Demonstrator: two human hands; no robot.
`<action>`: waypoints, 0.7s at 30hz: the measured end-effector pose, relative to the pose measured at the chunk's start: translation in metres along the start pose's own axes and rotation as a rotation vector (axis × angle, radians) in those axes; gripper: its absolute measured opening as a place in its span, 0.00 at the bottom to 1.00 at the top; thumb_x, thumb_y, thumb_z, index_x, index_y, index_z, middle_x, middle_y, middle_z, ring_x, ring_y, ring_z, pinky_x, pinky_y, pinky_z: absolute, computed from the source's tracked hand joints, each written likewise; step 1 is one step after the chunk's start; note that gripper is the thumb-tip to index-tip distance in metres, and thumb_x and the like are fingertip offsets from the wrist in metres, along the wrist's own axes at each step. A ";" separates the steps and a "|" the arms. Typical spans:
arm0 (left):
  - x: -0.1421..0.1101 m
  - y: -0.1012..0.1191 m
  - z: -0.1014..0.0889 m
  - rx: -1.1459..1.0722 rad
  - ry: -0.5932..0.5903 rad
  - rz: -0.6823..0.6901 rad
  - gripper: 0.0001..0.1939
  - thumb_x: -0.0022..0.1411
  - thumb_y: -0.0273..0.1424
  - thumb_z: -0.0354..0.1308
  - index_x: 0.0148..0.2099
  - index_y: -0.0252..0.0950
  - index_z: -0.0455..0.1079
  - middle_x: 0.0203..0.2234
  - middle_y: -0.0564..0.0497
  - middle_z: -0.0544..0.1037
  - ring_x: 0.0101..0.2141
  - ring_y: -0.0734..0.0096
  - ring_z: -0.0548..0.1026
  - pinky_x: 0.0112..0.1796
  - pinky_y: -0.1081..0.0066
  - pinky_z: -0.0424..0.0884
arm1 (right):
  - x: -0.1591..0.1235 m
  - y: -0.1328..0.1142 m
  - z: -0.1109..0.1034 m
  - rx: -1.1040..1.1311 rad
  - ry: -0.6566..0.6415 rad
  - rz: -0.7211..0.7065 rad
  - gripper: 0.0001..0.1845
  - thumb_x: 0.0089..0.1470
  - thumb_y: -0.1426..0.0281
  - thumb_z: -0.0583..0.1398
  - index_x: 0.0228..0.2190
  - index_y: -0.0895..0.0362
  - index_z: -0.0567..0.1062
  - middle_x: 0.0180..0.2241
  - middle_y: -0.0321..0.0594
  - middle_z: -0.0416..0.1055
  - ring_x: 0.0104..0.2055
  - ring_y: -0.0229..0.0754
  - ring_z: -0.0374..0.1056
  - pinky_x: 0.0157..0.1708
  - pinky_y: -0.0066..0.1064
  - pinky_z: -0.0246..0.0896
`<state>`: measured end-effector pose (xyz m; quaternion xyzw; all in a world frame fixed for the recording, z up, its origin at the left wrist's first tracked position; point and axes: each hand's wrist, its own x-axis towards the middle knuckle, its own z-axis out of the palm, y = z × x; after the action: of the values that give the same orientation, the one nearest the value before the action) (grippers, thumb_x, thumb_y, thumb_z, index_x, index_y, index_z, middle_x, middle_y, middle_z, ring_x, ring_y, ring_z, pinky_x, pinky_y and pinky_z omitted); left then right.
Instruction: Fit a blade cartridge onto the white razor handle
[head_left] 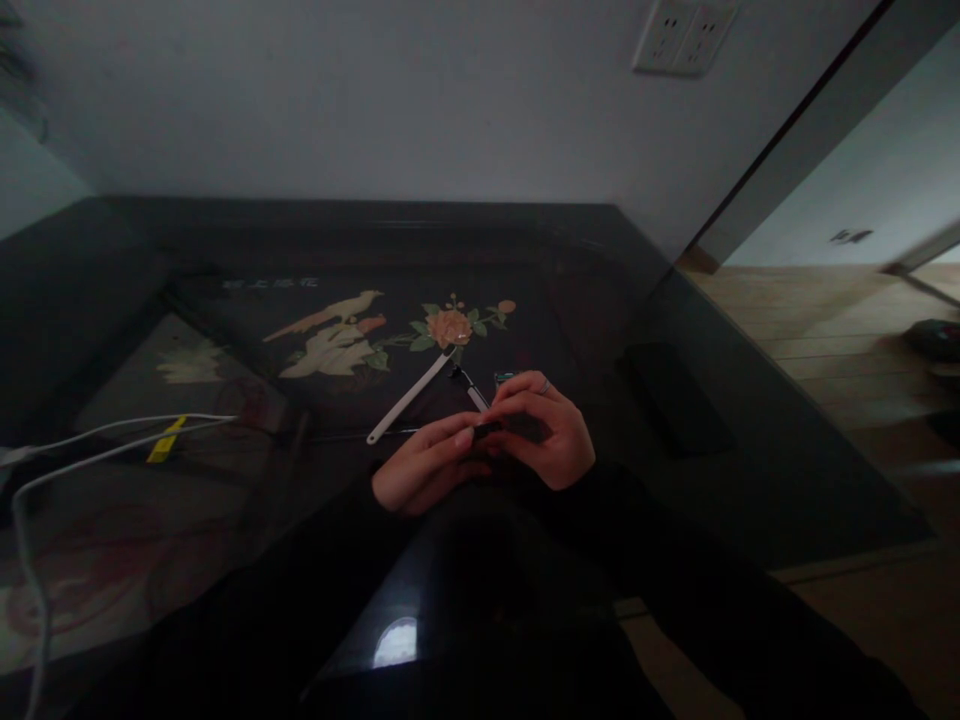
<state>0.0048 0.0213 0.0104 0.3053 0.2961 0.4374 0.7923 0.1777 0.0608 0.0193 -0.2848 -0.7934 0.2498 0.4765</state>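
Note:
Over the dark tabletop, my left hand (431, 462) has its fingers closed around one side of a small dark object (487, 429). My right hand (546, 428), with a ring on one finger, pinches the same object from the other side. Poor light and the fingers hide what kind of thing it is. Just beyond the fingertips lies a slim tool with a black tip and a pale handle (477, 398). A long, thin white handle (411, 397) with a hole at its near end lies slantwise to the left. Behind my right fingers, a small teal-and-silver item (505, 378) shows in part.
A flat black rectangular object (679, 400) lies on the right of the glossy table (795, 500). White cables (112, 440) with a yellow tag (166, 440) run across the left side. Wall sockets (684, 38) sit above the table's far edge.

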 end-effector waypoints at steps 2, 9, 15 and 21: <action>0.001 0.000 -0.001 0.005 -0.019 0.016 0.19 0.47 0.39 0.71 0.41 0.36 0.75 0.38 0.47 0.77 0.38 0.69 0.74 0.38 0.72 0.70 | 0.000 0.001 -0.001 -0.002 -0.017 -0.023 0.04 0.52 0.68 0.64 0.32 0.53 0.78 0.34 0.40 0.70 0.39 0.43 0.68 0.40 0.38 0.66; 0.000 0.001 -0.005 0.030 -0.063 0.042 0.19 0.50 0.38 0.69 0.43 0.34 0.76 0.37 0.45 0.78 0.36 0.69 0.75 0.38 0.72 0.70 | 0.002 0.002 -0.003 0.046 -0.032 -0.053 0.04 0.51 0.69 0.65 0.32 0.55 0.78 0.34 0.40 0.69 0.39 0.42 0.67 0.40 0.37 0.65; 0.001 0.003 -0.004 0.080 -0.054 0.051 0.19 0.49 0.39 0.70 0.40 0.32 0.77 0.35 0.46 0.78 0.35 0.70 0.74 0.37 0.73 0.70 | 0.002 0.003 -0.003 0.062 -0.063 -0.065 0.06 0.52 0.66 0.65 0.32 0.55 0.78 0.34 0.41 0.70 0.39 0.42 0.68 0.41 0.37 0.65; 0.003 0.005 -0.003 0.099 0.019 0.097 0.21 0.47 0.40 0.70 0.41 0.31 0.76 0.30 0.48 0.76 0.33 0.71 0.73 0.34 0.73 0.69 | 0.008 0.010 -0.008 0.063 -0.025 -0.005 0.17 0.58 0.57 0.57 0.36 0.56 0.77 0.33 0.42 0.72 0.38 0.42 0.68 0.39 0.34 0.64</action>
<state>0.0016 0.0269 0.0114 0.3539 0.3099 0.4628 0.7513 0.1842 0.0740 0.0212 -0.2643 -0.7918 0.2770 0.4759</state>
